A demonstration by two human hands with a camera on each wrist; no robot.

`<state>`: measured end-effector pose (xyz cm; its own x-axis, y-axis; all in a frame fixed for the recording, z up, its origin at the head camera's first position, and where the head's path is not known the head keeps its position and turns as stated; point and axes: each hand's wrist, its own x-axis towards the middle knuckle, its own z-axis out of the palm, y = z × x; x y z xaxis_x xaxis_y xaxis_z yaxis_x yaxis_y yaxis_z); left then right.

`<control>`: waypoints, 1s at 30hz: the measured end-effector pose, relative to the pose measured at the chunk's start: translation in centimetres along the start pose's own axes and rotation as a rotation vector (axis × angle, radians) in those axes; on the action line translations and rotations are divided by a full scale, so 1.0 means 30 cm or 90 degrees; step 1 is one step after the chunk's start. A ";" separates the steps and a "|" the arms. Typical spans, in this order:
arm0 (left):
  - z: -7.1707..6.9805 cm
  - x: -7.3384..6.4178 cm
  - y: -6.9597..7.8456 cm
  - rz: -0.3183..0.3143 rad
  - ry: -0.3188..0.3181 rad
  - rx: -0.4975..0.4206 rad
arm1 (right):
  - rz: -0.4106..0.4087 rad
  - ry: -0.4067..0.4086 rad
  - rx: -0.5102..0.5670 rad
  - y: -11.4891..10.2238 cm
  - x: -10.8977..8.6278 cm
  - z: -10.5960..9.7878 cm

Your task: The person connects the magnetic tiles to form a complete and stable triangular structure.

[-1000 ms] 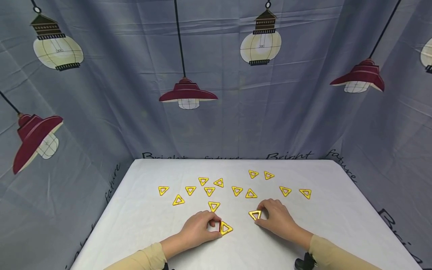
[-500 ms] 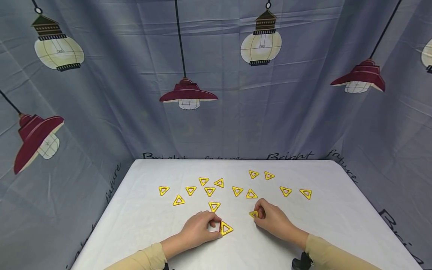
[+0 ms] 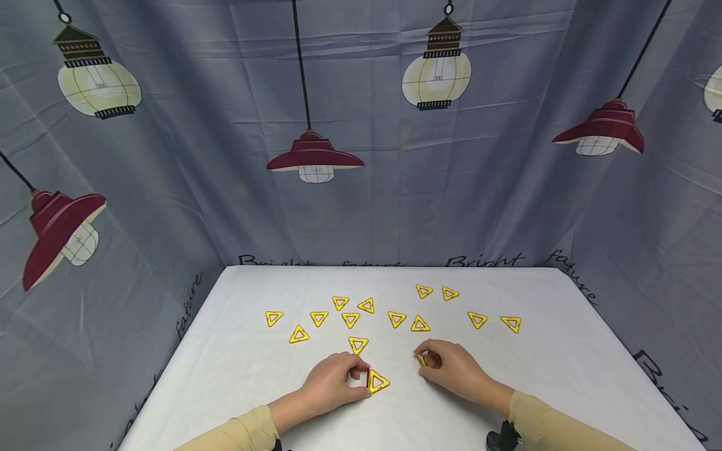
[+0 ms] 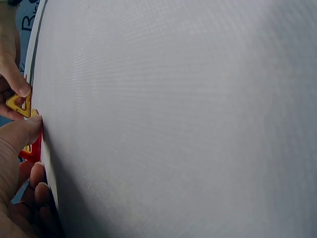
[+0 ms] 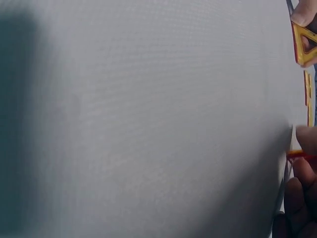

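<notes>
On the white table in the head view, my left hand (image 3: 334, 383) pinches the left side of a yellow triangular frame tile (image 3: 378, 381), thumb below and fingers above. A red edge shows along that pinched side. Seen from the left wrist, a red triangular piece (image 4: 35, 148) stands upright between the left thumb and fingers. To the right, my right hand (image 3: 454, 371) pinches a second yellow triangular tile (image 3: 421, 360) between thumb and forefinger. That tile is turned almost edge-on and mostly covered by the fingers. A gap separates the two hands.
Several more yellow triangular tiles lie flat and scattered beyond the hands; the closest is a yellow tile (image 3: 358, 345) just past the left fingers. Around the white table (image 3: 237, 363) hangs a grey-blue curtain (image 3: 338, 219) printed with lamps.
My right hand has shifted slightly left and turned its yellow tile from showing its face to nearly edge-on. The left hand and its tile stay where they were.
</notes>
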<state>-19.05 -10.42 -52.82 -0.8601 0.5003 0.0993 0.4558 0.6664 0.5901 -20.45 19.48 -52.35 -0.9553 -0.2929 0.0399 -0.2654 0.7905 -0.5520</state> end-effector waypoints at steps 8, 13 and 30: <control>0.008 -0.001 -0.003 0.002 0.006 0.011 | -0.014 -0.039 0.021 0.012 -0.011 -0.011; 0.007 -0.003 -0.001 0.000 0.007 0.009 | -0.015 -0.048 0.012 0.016 -0.014 -0.018; 0.000 0.021 0.017 0.011 -0.021 0.049 | -0.031 -0.092 0.162 -0.057 0.052 0.039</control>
<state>-19.36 -9.75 -52.47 -0.8449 0.5287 0.0815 0.4874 0.6980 0.5247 -21.34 17.04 -52.33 -0.9087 -0.4157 -0.0377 -0.2521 0.6186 -0.7442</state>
